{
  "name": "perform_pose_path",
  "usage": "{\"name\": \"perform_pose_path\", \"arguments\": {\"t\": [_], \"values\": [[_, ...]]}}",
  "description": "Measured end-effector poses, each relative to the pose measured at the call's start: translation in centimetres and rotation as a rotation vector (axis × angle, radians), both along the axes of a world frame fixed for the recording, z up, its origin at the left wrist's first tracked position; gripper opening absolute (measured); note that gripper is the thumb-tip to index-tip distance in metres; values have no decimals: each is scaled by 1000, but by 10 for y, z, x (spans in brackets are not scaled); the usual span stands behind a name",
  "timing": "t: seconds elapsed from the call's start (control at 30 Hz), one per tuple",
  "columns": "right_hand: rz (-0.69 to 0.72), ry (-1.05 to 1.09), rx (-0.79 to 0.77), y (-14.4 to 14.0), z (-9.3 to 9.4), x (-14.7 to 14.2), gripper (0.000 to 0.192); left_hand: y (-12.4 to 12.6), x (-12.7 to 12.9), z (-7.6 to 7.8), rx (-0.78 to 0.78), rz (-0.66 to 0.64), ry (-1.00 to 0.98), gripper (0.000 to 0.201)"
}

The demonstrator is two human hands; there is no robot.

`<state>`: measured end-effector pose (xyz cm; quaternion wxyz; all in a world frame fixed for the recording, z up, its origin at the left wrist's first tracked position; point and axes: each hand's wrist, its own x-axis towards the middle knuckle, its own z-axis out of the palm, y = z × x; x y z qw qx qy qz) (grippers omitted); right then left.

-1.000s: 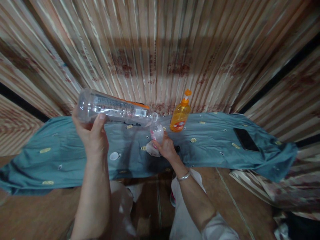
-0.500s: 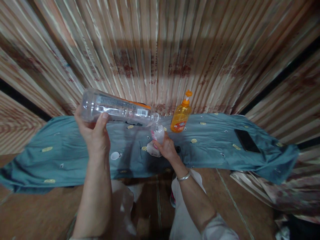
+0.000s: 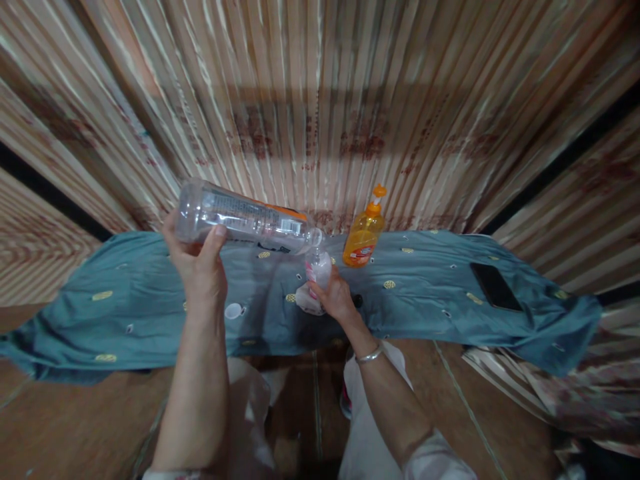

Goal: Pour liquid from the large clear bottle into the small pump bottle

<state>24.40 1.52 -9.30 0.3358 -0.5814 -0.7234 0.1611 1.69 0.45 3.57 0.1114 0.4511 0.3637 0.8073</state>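
Clear plastic bottle (image 3: 245, 220) with an orange-edged label lies almost level in the air, its base to the left and its open mouth to the right, tipped slightly down. Left hand (image 3: 200, 267) holds it near the base, fingers wrapped around the body and the thumb pressed against the near side. Its mouth sits just above the neck of a small bottle (image 3: 316, 280) with a pink label, which stands tilted on the blue-green cloth (image 3: 430, 293). Right hand (image 3: 336, 300) grips this small bottle low down from the right, fingers closed on it, a silver bangle (image 3: 369, 355) at the wrist. On the cloth just right of the two mouths stands an orange pump bottle (image 3: 364, 232), upright and apart from both. A white cap (image 3: 233, 311) lies on the cloth near the left wrist. Farther right a dark phone (image 3: 495, 287) lies flat on the cloth. Behind everything runs a striped curtain (image 3: 320, 113).
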Motion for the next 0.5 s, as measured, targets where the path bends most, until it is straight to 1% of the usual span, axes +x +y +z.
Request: {"name": "perform_pose_path", "arguments": {"t": [0.23, 0.5], "values": [[-25, -30, -14, 0, 0, -1, 60, -1, 4, 4, -7, -28, -90, 72], [-18, -53, -4, 1, 0, -2, 61, -1, 0, 3, -20, -7, -53, 73]]}}
